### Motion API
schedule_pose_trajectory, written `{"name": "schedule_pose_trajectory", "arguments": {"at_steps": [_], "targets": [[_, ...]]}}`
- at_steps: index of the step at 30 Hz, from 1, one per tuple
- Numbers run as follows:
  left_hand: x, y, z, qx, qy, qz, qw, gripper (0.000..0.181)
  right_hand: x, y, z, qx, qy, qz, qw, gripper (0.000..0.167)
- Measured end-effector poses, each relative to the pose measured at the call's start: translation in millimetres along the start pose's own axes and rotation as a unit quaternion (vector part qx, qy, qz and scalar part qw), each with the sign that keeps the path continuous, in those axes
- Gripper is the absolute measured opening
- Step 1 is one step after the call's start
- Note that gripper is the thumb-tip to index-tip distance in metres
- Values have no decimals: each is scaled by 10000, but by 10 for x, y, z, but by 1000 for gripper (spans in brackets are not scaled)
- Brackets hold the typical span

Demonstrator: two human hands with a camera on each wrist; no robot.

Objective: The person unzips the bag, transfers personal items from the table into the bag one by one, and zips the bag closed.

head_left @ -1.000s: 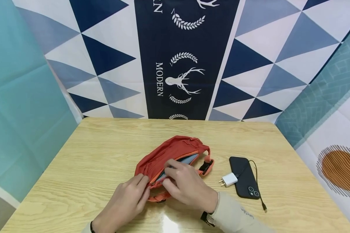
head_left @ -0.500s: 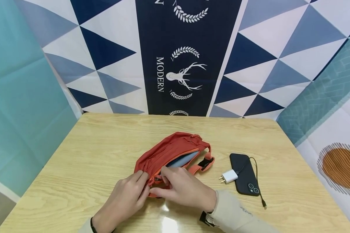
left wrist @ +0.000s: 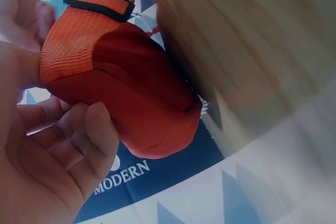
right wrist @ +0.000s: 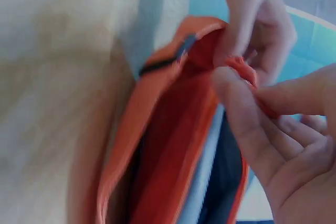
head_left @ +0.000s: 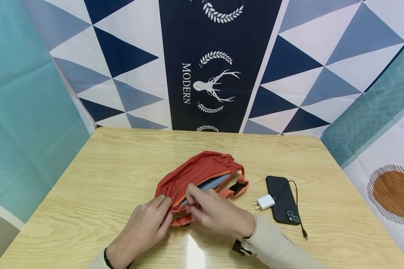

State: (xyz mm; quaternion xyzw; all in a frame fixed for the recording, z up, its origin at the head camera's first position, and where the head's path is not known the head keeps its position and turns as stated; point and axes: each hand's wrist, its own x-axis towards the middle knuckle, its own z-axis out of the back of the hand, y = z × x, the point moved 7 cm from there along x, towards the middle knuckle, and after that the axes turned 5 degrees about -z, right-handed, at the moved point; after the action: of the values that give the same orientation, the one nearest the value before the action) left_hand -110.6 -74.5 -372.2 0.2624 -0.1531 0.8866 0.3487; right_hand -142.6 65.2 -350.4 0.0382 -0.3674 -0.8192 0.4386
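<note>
Two hands on the red bag, which is sitting mid-table btw: left hand pinching its 8 o'clock end, right hand around 5 o'clock, clamped on a red bit by the open pocket. Black phone and white charger chilling over at 3 o'clock

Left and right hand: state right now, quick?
Left hand: closed, holding one end of the red bag.
Right hand: closed, pinching a red part of the bag.
</note>
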Motion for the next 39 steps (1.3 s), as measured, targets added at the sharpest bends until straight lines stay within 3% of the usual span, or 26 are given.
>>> {"name": "schedule_pose_trajectory", "arguments": {"at_steps": [4, 9, 16, 24, 30, 39], "targets": [[-2, 12, 15, -28, 50, 44, 10000, 5, 17, -27, 55, -441, 278, -132, 9986, 5], [15, -6, 31, -43, 40, 26, 10000, 6, 27, -13, 158, -900, 269, -35, 9956, 7], [48, -37, 35, -83, 63, -5, 9999, 7, 27, -53, 272, -873, 384, 27, 9954, 11], [7, 77, 83, -65, 67, 211, 9997, 6, -14, -317, 608, -1536, -556, -214, 9863, 15], [-31, 95, 64, -18, 287, 274, 9992, 7, 8, -378, 568, -1556, -323, -266, 9869, 20], [-30, 112, 48, -79, 401, 408, 9983, 9, -44, -455, 681, -1535, -370, -501, 9862, 17]]}}
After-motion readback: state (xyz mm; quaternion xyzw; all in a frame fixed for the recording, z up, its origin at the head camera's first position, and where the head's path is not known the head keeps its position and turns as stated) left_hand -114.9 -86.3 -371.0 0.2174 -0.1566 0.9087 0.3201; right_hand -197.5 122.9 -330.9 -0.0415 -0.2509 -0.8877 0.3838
